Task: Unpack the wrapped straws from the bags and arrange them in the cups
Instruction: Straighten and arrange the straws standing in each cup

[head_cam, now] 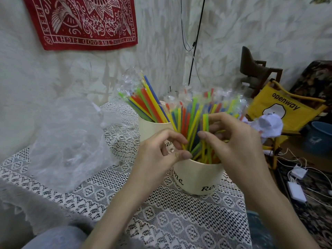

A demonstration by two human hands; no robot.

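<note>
Two cream cups with black lettering stand on the lace tablecloth (pixel 161 212). The near cup (pixel 197 178) holds a dense bunch of wrapped straws (pixel 190 115) in yellow, green, red and blue. The far cup (pixel 152 128) holds a smaller leaning bunch of straws (pixel 149 103). My left hand (pixel 158 150) is at the near cup's left rim, its fingers curled and pinching straws low down. My right hand (pixel 231 139) reaches into the bunch from the right, with fingers curled around several straws.
A crumpled clear plastic bag (pixel 71 141) lies on the table to the left. To the right, off the table, are a yellow "openway" bag (pixel 285 106), a white cloth (pixel 267 124), a blue bucket (pixel 319 137), and chargers with cables (pixel 296 191) on the floor.
</note>
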